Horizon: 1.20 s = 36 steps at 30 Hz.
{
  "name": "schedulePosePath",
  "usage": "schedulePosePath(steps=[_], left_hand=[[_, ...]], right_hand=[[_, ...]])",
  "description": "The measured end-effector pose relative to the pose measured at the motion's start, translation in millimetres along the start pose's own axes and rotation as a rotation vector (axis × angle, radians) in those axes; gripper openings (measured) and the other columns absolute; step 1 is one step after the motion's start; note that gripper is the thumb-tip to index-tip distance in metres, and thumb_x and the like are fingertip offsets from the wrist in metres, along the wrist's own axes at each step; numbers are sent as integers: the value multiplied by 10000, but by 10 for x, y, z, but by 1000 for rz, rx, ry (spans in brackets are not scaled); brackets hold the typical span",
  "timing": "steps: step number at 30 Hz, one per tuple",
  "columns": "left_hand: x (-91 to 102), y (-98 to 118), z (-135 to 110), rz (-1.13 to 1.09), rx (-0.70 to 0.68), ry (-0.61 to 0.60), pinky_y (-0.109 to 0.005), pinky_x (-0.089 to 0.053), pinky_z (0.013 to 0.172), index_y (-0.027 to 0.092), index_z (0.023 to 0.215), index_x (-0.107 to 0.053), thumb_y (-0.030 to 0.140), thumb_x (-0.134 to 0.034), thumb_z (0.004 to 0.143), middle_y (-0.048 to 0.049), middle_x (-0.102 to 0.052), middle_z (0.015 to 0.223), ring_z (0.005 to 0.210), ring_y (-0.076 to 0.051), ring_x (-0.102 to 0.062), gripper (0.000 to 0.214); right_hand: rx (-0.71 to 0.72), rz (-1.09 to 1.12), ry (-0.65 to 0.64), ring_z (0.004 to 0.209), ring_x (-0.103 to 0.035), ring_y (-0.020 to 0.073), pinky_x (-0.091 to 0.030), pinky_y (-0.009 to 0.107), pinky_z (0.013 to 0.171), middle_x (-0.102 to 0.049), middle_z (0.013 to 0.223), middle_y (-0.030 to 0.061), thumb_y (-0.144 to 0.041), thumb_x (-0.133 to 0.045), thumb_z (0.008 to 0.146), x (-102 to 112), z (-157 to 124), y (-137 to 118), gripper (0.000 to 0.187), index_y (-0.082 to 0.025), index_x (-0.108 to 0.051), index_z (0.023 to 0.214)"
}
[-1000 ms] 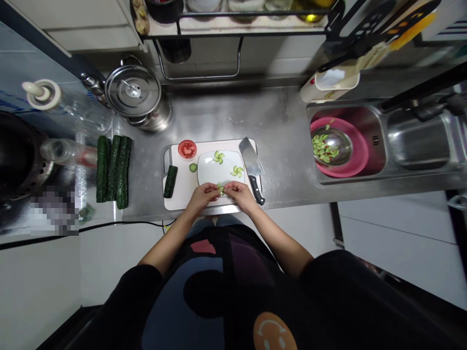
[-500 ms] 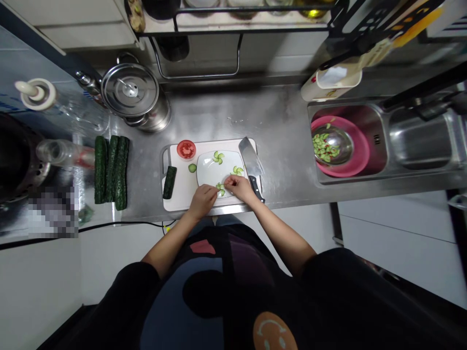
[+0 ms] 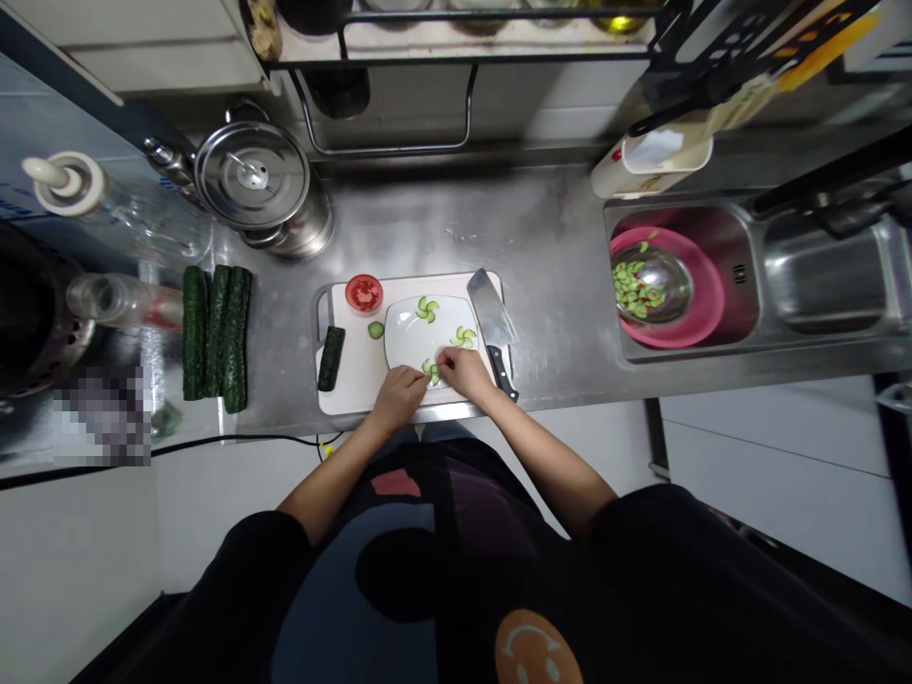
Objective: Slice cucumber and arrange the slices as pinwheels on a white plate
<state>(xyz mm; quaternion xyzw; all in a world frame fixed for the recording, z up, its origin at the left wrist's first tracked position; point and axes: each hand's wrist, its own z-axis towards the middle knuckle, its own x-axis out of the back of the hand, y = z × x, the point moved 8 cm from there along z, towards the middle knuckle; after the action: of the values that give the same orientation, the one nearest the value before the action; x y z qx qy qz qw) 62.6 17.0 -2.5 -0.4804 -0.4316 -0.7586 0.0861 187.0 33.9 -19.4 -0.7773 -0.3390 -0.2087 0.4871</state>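
A white plate (image 3: pixel 409 334) rests on the white cutting board (image 3: pixel 356 392). Thin cucumber slices (image 3: pixel 431 367) lie fanned like a pinwheel at its near edge, between my hands. My left hand (image 3: pixel 400 391) is closed, its fingertips at the left side of these slices. From the right, my right hand (image 3: pixel 465 370) comes in with curled fingers, its tips close to the same slices; what they pinch is hidden. Two more fans of cucumber slices lie on the plate, one at the far edge (image 3: pixel 427 309) and one at the right (image 3: pixel 465 337). A cleaver (image 3: pixel 491 309) lies along the plate's right side.
On the board's left are a cut cucumber piece (image 3: pixel 332 359), a cucumber end (image 3: pixel 375 330) and a halved tomato (image 3: pixel 364 294). Whole cucumbers (image 3: pixel 216 332) and a steel pot (image 3: pixel 260 185) stand further left. A pink basin (image 3: pixel 705 294) holding a bowl of slices sits in the sink.
Both hands have shifted only slightly around the near fan of slices, the right hand's fingers curling a little more. The rest of the counter looks the same.
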Motion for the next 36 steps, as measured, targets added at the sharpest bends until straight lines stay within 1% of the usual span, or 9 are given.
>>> schedulePosePath(steps=[4,9,15,24,29,33,36], left_hand=[[-17,13,-2,30,-26,-20,-319,-447,774,187,934,-690,174,-489,907,-69,-652,839,823,-165,-571,204],[2,49,-14,70,-76,16,-313,-451,762,170,949,-683,149,-523,876,-69,-648,840,825,-167,-569,177],[1,37,-13,70,-31,-17,-330,-449,787,177,951,-685,150,-535,867,-69,-652,861,842,-173,-568,174],[21,65,-44,99,8,-42,-353,-418,791,185,1002,-681,188,-505,894,-80,-662,923,884,-186,-559,207],[29,78,-73,140,7,-29,-357,-397,783,187,1036,-673,209,-505,900,-78,-667,943,900,-196,-552,217],[39,80,-86,125,18,-21,-365,-399,807,195,1050,-673,203,-518,891,-83,-667,971,930,-202,-550,222],[29,71,-95,123,34,-42,-376,-402,825,205,1066,-673,211,-516,888,-86,-669,997,955,-209,-550,237]], right_hand=[[22,-91,-1,715,-570,150,-376,217,667,-663,764,32,-94,-514,785,-14,5,-28,170,-174,-663,778],[45,-191,-20,800,-589,174,-383,234,692,-679,854,71,-90,-506,809,-51,9,-63,176,-158,-668,818],[93,-257,-6,827,-577,186,-390,253,727,-665,853,87,-91,-503,825,-73,3,-110,174,-155,-665,829],[121,-301,13,857,-543,208,-390,285,761,-642,860,98,-101,-482,840,-113,6,-96,176,-151,-651,854],[150,-283,88,883,-521,227,-401,306,794,-625,861,107,-100,-467,840,-57,-44,-43,194,-139,-653,877],[248,-243,163,924,-497,240,-404,341,862,-624,892,115,-113,-429,864,27,-188,-33,266,-128,-673,967],[346,-248,148,987,-461,246,-399,358,886,-626,1011,120,-150,-427,895,-9,-311,-65,308,-143,-675,1077]])
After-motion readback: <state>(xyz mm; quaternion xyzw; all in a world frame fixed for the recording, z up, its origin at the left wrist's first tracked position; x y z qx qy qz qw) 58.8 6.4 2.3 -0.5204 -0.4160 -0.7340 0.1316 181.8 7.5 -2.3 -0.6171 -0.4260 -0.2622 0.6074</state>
